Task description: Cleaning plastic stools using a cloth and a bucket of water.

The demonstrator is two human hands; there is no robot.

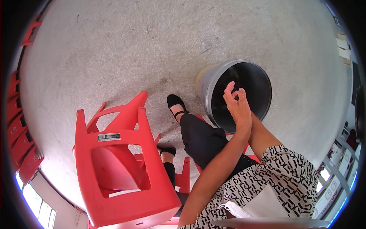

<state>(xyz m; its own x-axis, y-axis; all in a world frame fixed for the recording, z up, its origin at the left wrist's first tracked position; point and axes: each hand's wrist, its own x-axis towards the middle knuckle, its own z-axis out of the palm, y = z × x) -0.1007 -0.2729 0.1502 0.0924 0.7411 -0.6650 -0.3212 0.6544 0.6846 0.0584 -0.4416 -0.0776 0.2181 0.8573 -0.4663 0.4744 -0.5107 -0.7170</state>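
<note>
Over the mouth of a round bin [207, 89] with a silvery outside and a black inside, my two hands come together. My left hand [237, 107] is on top, its fingers slightly bent with a gap between them, and nothing shows in it. My right forearm [264, 134] passes behind the left wrist, so the right hand is mostly hidden and its fingers cannot be made out. The dark interior of the bin shows no contents that I can make out.
A red plastic stool [126, 208] lies tipped at my left, its legs pointing away from me. My black shoes [175, 100] rest on the speckled grey floor [126, 49]. Red chairs [28, 162] line the far left. A pale cloth or paper [267, 206] is at my lap.
</note>
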